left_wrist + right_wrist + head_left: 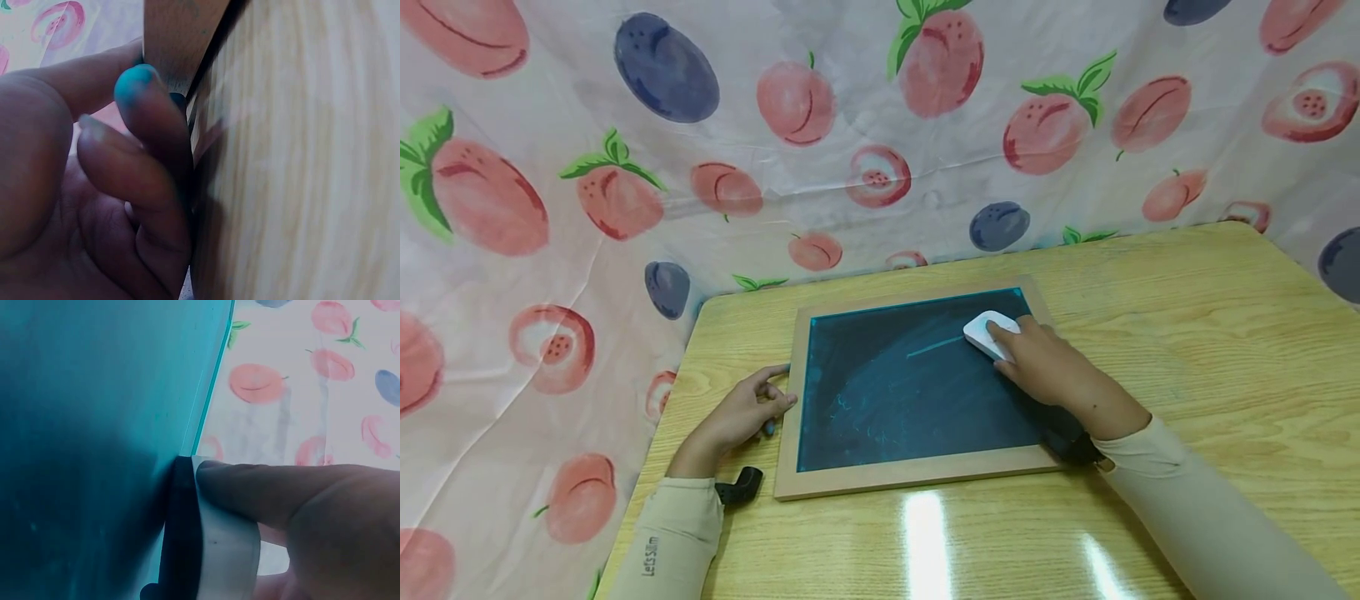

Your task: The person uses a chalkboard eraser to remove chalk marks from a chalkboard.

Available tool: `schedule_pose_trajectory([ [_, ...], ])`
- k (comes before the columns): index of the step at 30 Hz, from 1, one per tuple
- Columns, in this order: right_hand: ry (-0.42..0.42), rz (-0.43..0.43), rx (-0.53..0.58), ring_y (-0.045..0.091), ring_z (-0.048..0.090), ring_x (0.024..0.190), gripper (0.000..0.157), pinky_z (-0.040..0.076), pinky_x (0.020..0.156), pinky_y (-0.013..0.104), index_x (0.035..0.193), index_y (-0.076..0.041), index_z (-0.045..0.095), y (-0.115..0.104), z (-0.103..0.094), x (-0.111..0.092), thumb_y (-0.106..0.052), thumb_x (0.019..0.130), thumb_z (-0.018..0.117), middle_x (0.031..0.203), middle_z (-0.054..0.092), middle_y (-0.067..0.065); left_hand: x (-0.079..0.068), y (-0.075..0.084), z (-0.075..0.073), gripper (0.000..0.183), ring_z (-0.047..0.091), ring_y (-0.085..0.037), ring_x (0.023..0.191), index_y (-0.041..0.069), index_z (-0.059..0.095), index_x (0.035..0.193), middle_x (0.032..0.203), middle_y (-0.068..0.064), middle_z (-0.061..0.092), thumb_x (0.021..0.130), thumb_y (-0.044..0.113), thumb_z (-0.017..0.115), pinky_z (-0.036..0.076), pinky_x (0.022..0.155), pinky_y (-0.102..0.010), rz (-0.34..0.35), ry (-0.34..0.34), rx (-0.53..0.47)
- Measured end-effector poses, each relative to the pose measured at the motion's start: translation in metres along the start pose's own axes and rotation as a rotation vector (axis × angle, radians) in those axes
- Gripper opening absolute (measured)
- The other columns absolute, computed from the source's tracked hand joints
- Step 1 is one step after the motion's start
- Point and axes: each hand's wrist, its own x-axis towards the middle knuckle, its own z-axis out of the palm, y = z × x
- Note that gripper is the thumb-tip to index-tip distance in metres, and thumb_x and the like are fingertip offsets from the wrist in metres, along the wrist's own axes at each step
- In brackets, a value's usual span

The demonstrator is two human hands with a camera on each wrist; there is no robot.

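A framed chalkboard (910, 417) lies flat on the table, with a short blue chalk line (934, 347) and faint smears on its dark surface. In the right hand (1045, 358) is a white-backed eraser (981, 333), pressed on the upper right of the board. Its dark pad (181, 531) meets the board in the right wrist view. At the board's left side, the left hand (748, 408) holds the wooden frame (790, 433), thumb at its edge and other fingers bent beside it. One fingertip (134, 87) there shows blue-green.
The wood-grain table (1210, 333) extends right of the board and in front of it. A fruit-print cloth (820, 183) hangs behind and along the left. Black wrist devices (741, 486) sit by both sleeves; glare marks the table's front.
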Motion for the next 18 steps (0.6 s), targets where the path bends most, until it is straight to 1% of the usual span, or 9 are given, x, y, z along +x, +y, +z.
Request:
schedule_pose_trajectory([
  [3, -0.004, 0.014, 0.007, 0.054, 0.057, 0.108, 0.055, 0.052, 0.087, 0.063, 0.147, 0.001, 0.046, 0.004, -0.0005, 0.0015, -0.017, 0.098, 0.065, 0.125, 0.051, 0.04, 0.0004, 0.0006, -0.0008, 0.067, 0.052, -0.017, 0.062, 0.006, 0.029, 0.156, 0.094, -0.009, 0.057, 0.101, 0.027, 0.061, 0.047, 0.054, -0.03, 0.006, -0.002, 0.003],
  [8, 0.014, 0.017, -0.002, 0.056, 0.057, 0.11, 0.055, 0.052, 0.087, 0.064, 0.147, 0.001, 0.047, 0.0052, -0.001, 0.0028, -0.016, 0.098, 0.065, 0.125, 0.051, 0.041, -0.0005, 0.0024, -0.0018, 0.066, 0.052, -0.018, 0.062, 0.008, 0.03, 0.156, 0.094, -0.01, 0.057, 0.101, 0.026, 0.062, 0.047, 0.054, -0.03, 0.0, 0.006, 0.004],
  [12, 0.019, 0.01, -0.009, 0.056, 0.056, 0.112, 0.053, 0.051, 0.088, 0.065, 0.147, -0.001, 0.048, 0.0056, -0.0025, 0.0028, -0.016, 0.098, 0.064, 0.126, 0.051, 0.04, 0.0003, 0.0009, -0.0021, 0.066, 0.052, -0.017, 0.061, 0.007, 0.031, 0.155, 0.094, -0.009, 0.057, 0.101, 0.028, 0.062, 0.048, 0.054, -0.03, 0.002, 0.003, 0.015],
  [16, 0.02, -0.005, 0.011, 0.056, 0.056, 0.113, 0.053, 0.05, 0.09, 0.066, 0.147, -0.001, 0.048, 0.005, -0.0033, 0.0031, -0.016, 0.099, 0.063, 0.127, 0.052, 0.039, -0.0001, 0.0015, -0.0018, 0.066, 0.052, -0.017, 0.062, 0.008, 0.031, 0.155, 0.095, -0.009, 0.057, 0.101, 0.029, 0.063, 0.048, 0.054, -0.03, -0.005, 0.002, 0.017],
  [18, 0.017, -0.015, 0.019, 0.054, 0.057, 0.111, 0.053, 0.05, 0.09, 0.065, 0.147, -0.001, 0.048, 0.0035, -0.0029, 0.0036, -0.016, 0.099, 0.063, 0.127, 0.053, 0.038, -0.0005, 0.0024, -0.0017, 0.066, 0.052, -0.018, 0.062, 0.009, 0.031, 0.155, 0.095, -0.009, 0.057, 0.101, 0.029, 0.062, 0.048, 0.054, -0.03, -0.007, 0.001, 0.019],
])
